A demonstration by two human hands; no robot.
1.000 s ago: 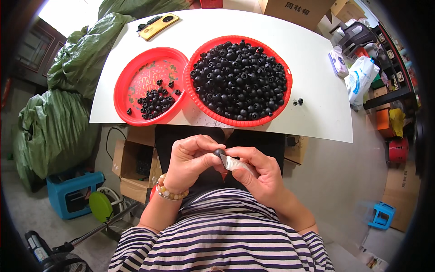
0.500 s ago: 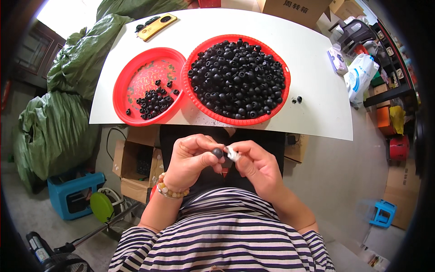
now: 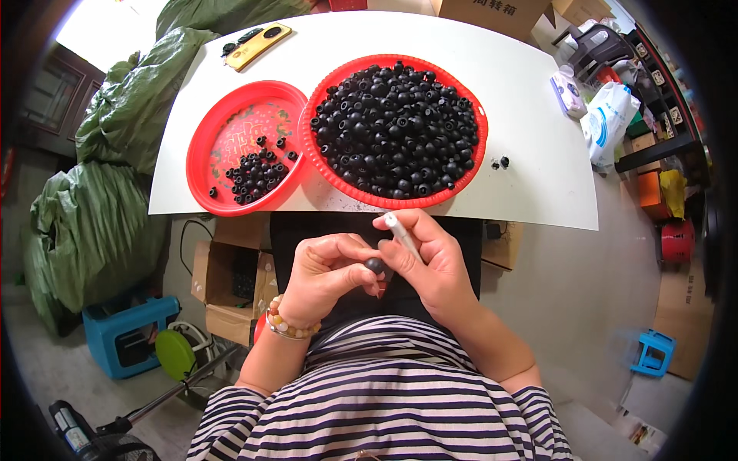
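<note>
Between the thumb and fingers of my left hand [image 3: 323, 269] is a small round black piece [image 3: 374, 265], which looks like a rubber ball or cap. My right hand [image 3: 440, 269] is closed around a slim white-handled tool [image 3: 401, 233], its white end pointing up and away from me; its tip is hidden. The two hands nearly meet over my lap, just off the table's near edge. Beyond them a large red basin [image 3: 400, 203] is heaped with similar black pieces, many with a hole. A shallower red tray [image 3: 219, 146] to its left holds a smaller pile.
On the white table [image 3: 530, 184] lie a couple of loose black bits [image 3: 504, 162], a yellow phone [image 3: 260, 48] and a tissue pack [image 3: 568, 94]. An open cardboard box [image 3: 223, 288], a blue stool [image 3: 123, 338] and green sacks [image 3: 92, 238] stand at the left.
My right hand has turned and lifted the white-handled tool, so its white end now points up. The left hand still holds the black piece, slightly lower.
</note>
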